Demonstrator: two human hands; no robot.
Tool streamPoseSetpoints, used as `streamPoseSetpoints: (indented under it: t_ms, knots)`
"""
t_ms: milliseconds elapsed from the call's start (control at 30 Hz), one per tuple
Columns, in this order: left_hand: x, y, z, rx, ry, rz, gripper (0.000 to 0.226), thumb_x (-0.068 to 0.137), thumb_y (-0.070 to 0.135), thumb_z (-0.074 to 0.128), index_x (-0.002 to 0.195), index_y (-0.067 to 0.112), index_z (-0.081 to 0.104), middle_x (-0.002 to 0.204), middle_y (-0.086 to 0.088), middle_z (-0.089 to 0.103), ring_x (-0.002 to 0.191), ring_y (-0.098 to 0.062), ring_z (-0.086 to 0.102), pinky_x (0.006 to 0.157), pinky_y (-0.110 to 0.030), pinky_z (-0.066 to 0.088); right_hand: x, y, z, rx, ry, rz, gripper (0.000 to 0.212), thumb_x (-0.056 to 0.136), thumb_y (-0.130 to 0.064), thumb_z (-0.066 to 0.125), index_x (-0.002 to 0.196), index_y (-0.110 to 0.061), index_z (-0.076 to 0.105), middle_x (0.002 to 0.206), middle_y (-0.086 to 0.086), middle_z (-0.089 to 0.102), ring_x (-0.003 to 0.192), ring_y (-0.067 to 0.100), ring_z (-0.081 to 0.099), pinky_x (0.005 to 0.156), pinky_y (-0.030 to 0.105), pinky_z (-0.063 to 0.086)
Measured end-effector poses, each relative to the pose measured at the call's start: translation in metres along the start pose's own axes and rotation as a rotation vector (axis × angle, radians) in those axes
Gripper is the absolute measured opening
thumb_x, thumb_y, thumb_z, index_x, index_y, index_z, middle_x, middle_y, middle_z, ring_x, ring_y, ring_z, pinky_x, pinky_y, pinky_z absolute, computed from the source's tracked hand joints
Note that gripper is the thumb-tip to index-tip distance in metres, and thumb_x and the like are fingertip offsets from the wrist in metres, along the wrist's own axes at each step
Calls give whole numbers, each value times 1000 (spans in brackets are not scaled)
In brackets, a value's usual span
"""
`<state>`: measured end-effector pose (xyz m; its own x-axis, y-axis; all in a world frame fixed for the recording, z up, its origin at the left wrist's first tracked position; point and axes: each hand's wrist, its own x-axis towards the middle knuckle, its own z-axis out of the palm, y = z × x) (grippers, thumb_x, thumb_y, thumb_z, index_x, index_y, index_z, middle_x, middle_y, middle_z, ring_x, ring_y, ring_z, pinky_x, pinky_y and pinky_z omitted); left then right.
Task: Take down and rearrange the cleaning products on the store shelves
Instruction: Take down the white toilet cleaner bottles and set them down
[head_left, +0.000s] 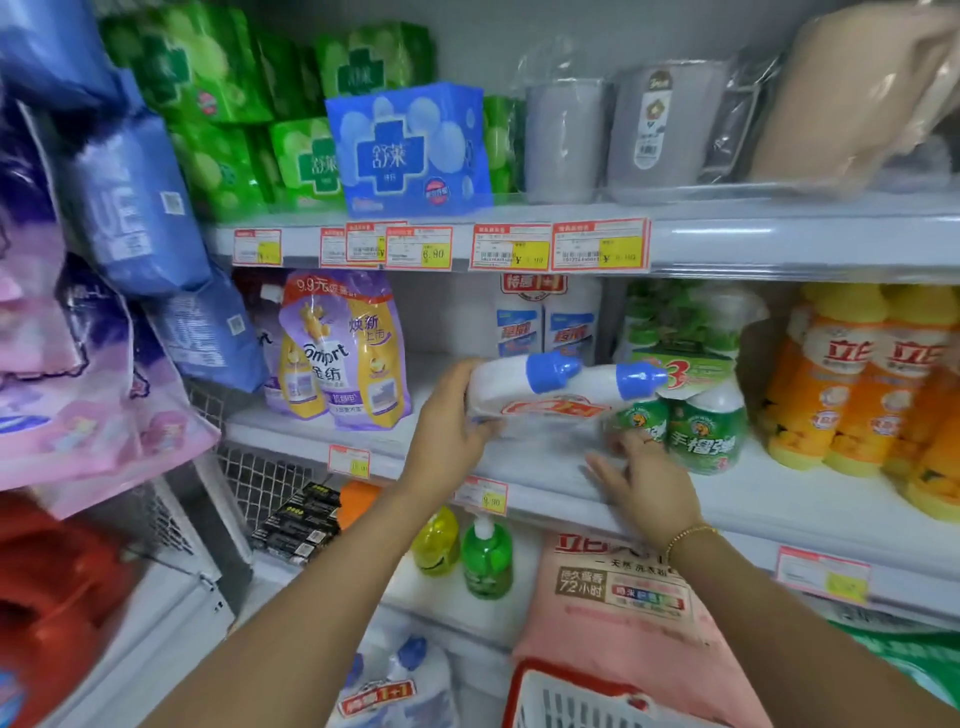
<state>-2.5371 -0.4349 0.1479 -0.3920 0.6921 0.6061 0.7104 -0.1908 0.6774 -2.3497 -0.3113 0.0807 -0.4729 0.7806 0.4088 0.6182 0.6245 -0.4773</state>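
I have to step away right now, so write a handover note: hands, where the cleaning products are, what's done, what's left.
Left hand grips the blue-capped twin pack, tipped sideways above the middle shelf.
Right hand open, fingers by the green bottle pack on that shelf.
Done: twin pack in hand.
Left: set it down, probably beside the upright matching pack behind.

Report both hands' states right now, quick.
Left hand: gripping the twin pack of blue-capped white bottles, tipped sideways.
Right hand: open, holding nothing, resting on the shelf beside the green bottles.
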Motion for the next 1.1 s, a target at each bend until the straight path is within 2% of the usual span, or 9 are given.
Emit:
streamPoseSetpoints:
  t_ms: [100,267,333,400,533,667,800,933,1100]
  knots:
    - [-28,31,-23,-17,25,33,64,71,-8,72,111,35,49,108,9,60,98,-5,56,82,-9,42,-18,-19,-5,323,96,64,42,89,-39,59,120,-11,52,116,2,57,82,17,57,73,30,42]
    - [-52,77,-48,-156,109,-22,64,66,10,79,109,50,51,100,22,64,93,-4,61,80,-20,51,-49,-46,-19,497,128,24,60,85,-40,63,136,-19,40,132,1,47,101,13,54,88,29,44]
    - [-62,90,-54,-269,173,-94,64,67,-1,81,113,34,54,93,20,67,86,8,62,73,-12,49,-59,-60,-31,543,141,-37,78,77,-51,68,141,-24,32,140,-2,39,120,13,46,101,31,39]
    - [-74,99,-60,-333,235,-129,55,68,-6,79,115,10,55,98,11,68,86,9,64,71,-8,47,-71,-76,-42,522,216,-124,94,69,-62,66,145,-24,26,149,-3,29,136,12,29,111,31,28]
    - [-89,105,-68,-460,314,-254,52,67,1,83,112,11,58,103,-1,72,95,-12,69,79,-29,57,-98,-100,-57,410,305,-293,110,65,-68,63,150,-20,14,157,0,9,146,17,7,117,40,17]
    - [-91,113,-69,-600,345,-362,47,63,9,86,103,14,62,100,-7,74,94,-26,71,81,-58,55,-125,-119,-51,223,289,-492,104,68,-69,61,149,-25,14,158,9,3,146,32,0,115,52,14]
    - [-93,118,-70,-775,345,-499,44,70,12,83,109,13,62,103,-9,73,93,-30,71,72,-58,57,-136,-130,-33,40,418,-561,82,81,-27,69,146,-33,19,154,10,14,142,42,7,107,64,25]
    - [-96,129,-74,-885,306,-524,35,80,11,74,111,20,62,101,-4,74,81,-20,73,52,-35,56,-117,-130,-49,71,497,-589,60,86,-18,47,142,-27,30,150,8,23,143,39,10,117,48,16]
    - [-96,141,-78,-898,279,-453,31,81,13,72,107,25,62,103,-1,74,91,-20,72,55,-34,59,-105,-138,-63,128,550,-568,59,79,-12,53,136,-21,40,142,9,34,137,40,24,119,30,11]
